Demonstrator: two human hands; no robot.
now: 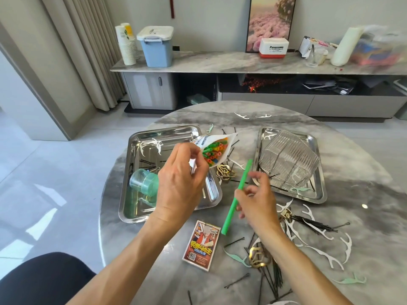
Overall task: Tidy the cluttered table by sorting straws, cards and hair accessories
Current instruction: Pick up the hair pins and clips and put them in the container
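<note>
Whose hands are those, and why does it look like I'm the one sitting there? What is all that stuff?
There is no machine here. The picture comes from a camera worn on a person's head, looking down, so you see their arms as if they were yours.

The left hand holds a white packet full of colourful straws. The right hand pinches one green straw in its grip, and the straw's top end points toward the packet.

Below is a round grey table. On it stand two shiny metal trays: the left tray has a green cup lying in it, and the right tray holds a clear plastic box. A box of cards lies near the person, with black hairpins and gold hair clips scattered around.
</note>
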